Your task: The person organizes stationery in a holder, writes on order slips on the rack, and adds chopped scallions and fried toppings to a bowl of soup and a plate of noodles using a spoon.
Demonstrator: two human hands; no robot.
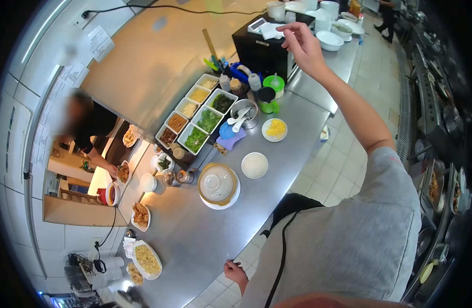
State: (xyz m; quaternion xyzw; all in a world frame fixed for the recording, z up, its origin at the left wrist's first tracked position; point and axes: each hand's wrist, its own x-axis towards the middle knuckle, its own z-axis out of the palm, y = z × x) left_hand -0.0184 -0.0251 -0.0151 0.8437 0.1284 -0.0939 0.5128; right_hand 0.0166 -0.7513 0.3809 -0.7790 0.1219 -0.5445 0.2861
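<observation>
A narrow kitchen ran around a stainless-steel counter (195, 246), with a co-worker (97, 128) at the serving window, a hand on a plate of food (123, 173). The wearer's right hand (303, 51) was raised over the counter's far end, near the white cloth or paper (271, 31) on top of the black box (261, 51); its fingers were loosely bent and apart, with nothing visible between them, and whether a fingertip met the sheet could not be told. The sheet looked light and limp, best pinched at a loose edge. White bowls (329, 41) stood just beyond. The left hand (236, 273) was low by the counter's near edge, fingers curled; whether they closed on anything could not be told. Between the hands, the lidded casserole (218, 184) sat on a white plate (238, 194), beside a small bowl of white contents (255, 165). The casserole seemed heavy, stiff and breakable, its domed lid perhaps slippery; the plate's rim, taken from opposite sides, looked the steadier hold, with the knob serving for the lid alone.
</observation>
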